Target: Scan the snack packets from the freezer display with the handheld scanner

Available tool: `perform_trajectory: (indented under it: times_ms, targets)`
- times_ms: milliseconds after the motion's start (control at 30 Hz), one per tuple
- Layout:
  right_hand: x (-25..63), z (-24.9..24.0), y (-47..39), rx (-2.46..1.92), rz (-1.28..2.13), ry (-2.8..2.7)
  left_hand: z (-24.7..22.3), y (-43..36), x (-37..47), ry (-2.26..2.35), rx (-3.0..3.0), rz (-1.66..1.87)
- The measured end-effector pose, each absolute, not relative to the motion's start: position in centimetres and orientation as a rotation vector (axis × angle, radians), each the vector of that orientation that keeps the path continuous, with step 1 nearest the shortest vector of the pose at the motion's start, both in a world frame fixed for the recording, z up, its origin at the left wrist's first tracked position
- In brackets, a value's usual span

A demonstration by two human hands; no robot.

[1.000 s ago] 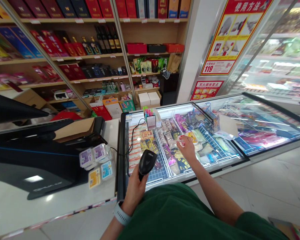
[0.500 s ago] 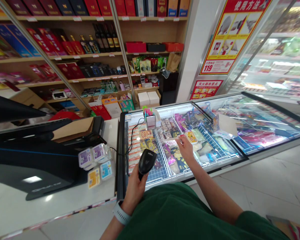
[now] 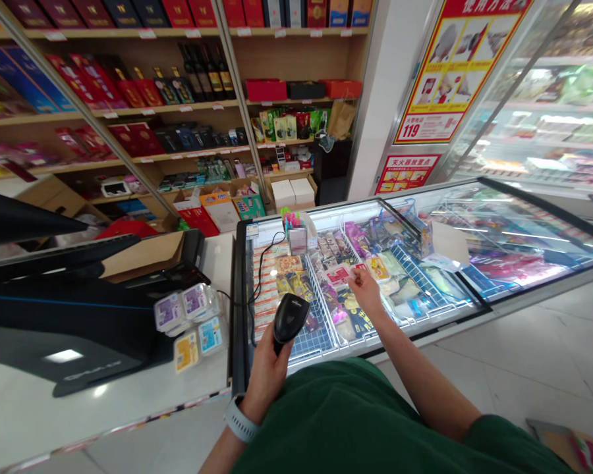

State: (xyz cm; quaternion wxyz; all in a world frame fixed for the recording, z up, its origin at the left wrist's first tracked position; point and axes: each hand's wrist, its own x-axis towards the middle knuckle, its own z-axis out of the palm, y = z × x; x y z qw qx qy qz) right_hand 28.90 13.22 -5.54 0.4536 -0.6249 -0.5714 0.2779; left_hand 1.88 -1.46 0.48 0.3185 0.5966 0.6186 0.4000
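Observation:
My left hand (image 3: 268, 372) is wrapped round the handle of a black barcode scanner (image 3: 291, 317), whose head points up and away from me over the near left corner of the freezer. Between the fingers of my right hand (image 3: 364, 293) is a small plastic box with a red label (image 3: 338, 274), held above the glass with the label showing. A box with a yellow-orange label (image 3: 377, 268) is just beyond that hand. Several similar plastic boxes (image 3: 196, 301), labelled purple, blue and orange, sit together on the white counter to the left.
A glass-topped chest freezer (image 3: 437, 329) with wire baskets of packaged food spans the front. A black cable (image 3: 260, 276) lies on its glass, and an open carton (image 3: 449, 245) stands farther right. A dark checkout machine (image 3: 69, 329) occupies the counter. Stocked shelves (image 3: 178, 108) rise behind.
My right hand has tilted the box, so its red label now shows where a pale thin edge was seen before. The scanner in my left hand stays nearly still.

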Motion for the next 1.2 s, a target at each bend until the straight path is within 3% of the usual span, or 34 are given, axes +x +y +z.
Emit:
perform_trajectory:
  times_ms: [200,800,1200]
  targets:
    - [28.9,-5.3,13.2,-1.57,0.789,-1.352,0.2,-1.5,1.7,1.614,1.556,1.059]
    - [27.1,-4.2,12.6,-1.3,1.667,-0.632,0.4,-1.7,1.8,1.619,1.537,1.048]
    - [27.3,-5.1,12.9,-1.316,1.617,-0.69,0.5,-1.7,1.8,1.605,1.534,1.06]
